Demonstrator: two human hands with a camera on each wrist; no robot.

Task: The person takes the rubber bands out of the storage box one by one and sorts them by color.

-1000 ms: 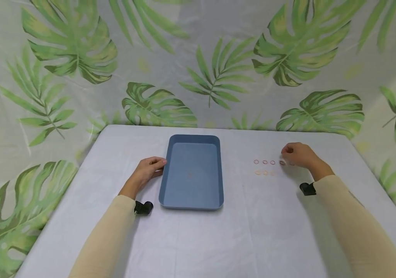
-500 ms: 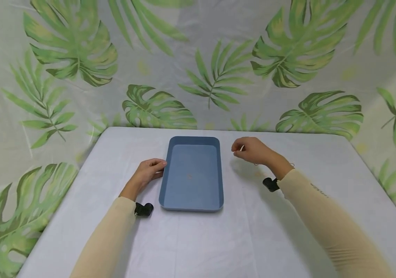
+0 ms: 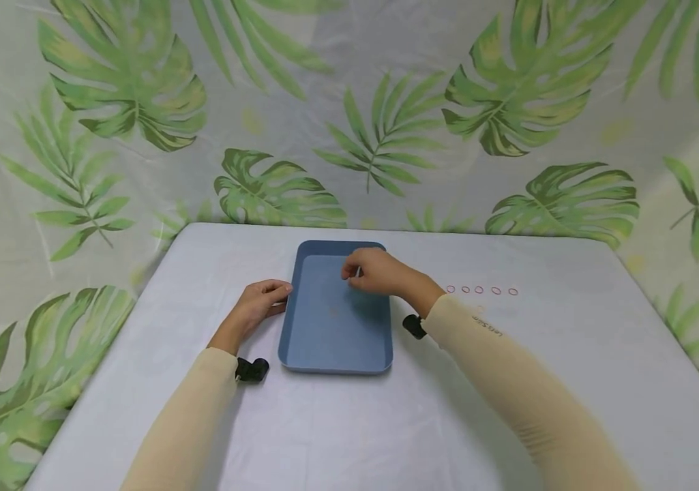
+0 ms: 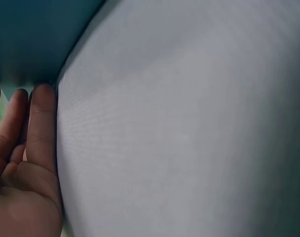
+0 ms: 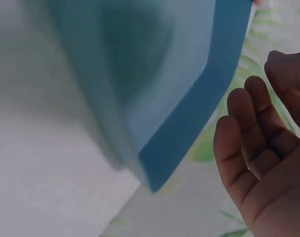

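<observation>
A blue rectangular tray (image 3: 337, 341) lies on the white-covered table, with one tiny pale ring (image 3: 334, 312) inside it. My left hand (image 3: 261, 301) rests at the tray's left side; in the left wrist view its nearly straight fingers (image 4: 42, 118) touch the tray's outer wall. Over the upper right part of the tray is my right hand (image 3: 374, 271), thumb and forefinger bent toward each other. Whether a small ring sits between those fingertips cannot be made out. The right wrist view shows the other fingers (image 5: 228, 138) loosely curled above the tray.
Several thin red rings (image 3: 479, 290) form a row on the table right of the tray. A faint orange ring (image 3: 481, 309) lies below them, partly beside the right sleeve (image 3: 496, 354). A leaf-patterned cloth (image 3: 386, 136) hangs behind the table.
My right hand has moved left from the rings to above the tray, uncovering the row of red rings. The left hand stays at the tray's side.
</observation>
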